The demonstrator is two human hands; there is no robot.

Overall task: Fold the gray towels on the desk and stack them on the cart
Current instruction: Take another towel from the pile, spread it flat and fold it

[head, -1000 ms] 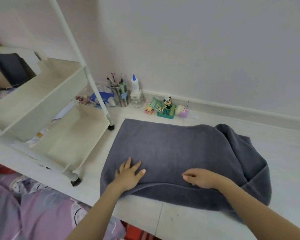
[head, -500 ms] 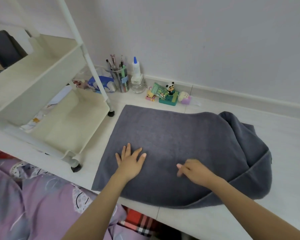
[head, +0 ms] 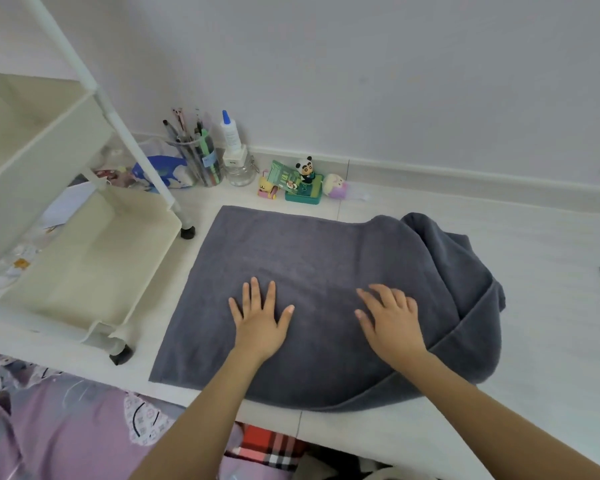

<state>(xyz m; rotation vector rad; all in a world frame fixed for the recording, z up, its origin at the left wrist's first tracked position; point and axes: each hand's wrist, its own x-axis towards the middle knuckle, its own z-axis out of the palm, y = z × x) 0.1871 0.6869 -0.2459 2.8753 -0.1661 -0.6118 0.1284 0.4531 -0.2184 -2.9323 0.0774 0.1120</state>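
Both bare forearms reach forward from the bottom edge. The left hand (head: 260, 323) lies flat, palm down, its fingers (head: 254, 292) straight and spread, thumb splayed out. The right hand (head: 392, 320) also rests palm down, its fingers slightly bent and angled leftward.

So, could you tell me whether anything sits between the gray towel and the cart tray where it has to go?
Nothing visible does. The gray towel lies on the desk right beside the cart; only the tray's low wall and a corner post separate them. The visible tray holds nothing.
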